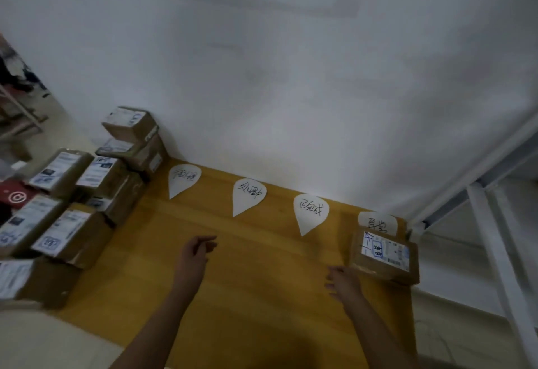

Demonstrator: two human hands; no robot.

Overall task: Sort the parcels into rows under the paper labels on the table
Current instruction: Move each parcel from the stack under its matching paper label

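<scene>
Several white teardrop paper labels lie along the far edge of the wooden table (233, 281): the leftmost label (183, 179), a second label (249, 198), a third label (310, 211) and a rightmost label (378, 223). One brown parcel (384, 255) with a white shipping sticker sits just under the rightmost label. My right hand (343, 280) hovers just left of that parcel, fingers loose, holding nothing. My left hand (196, 252) hangs over the table middle with loosely curled fingers and nothing in it. A pile of brown parcels (87, 194) fills the table's left end.
A white wall runs behind the table. A white metal frame (492, 252) stands off the right end. A red item (14, 195) lies among the parcels at the far left. Shelving and floor show at the upper left.
</scene>
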